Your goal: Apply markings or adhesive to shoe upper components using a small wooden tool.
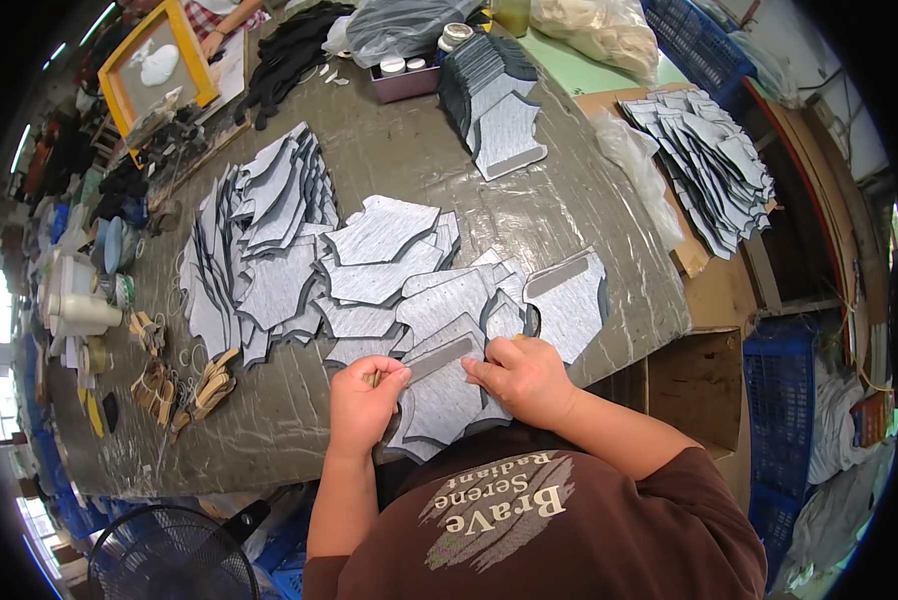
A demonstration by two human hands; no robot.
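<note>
At the table's near edge, a light-grey cut fabric piece (444,395) with curved sides lies over others like it. A darker grey strip (444,356) runs along its far edge. My left hand (367,392) pinches the strip's left end between thumb and fingers. With thumb and bent fingers, my right hand (521,376) grips the piece near the strip's right end. Just beyond my right hand rests another grey piece (572,305) with a similar strip. Overlapping loose grey pieces (384,240) spread out beyond my hands.
Fanned stacks of grey pieces stand left (279,200), at the back (489,90) and on a cardboard-topped surface at right (704,165). Bundled tan strips (154,390) lie left. A purple box (406,84) holds white-lidded jars. Another person's hand (212,42) shows beside a yellow frame (159,70).
</note>
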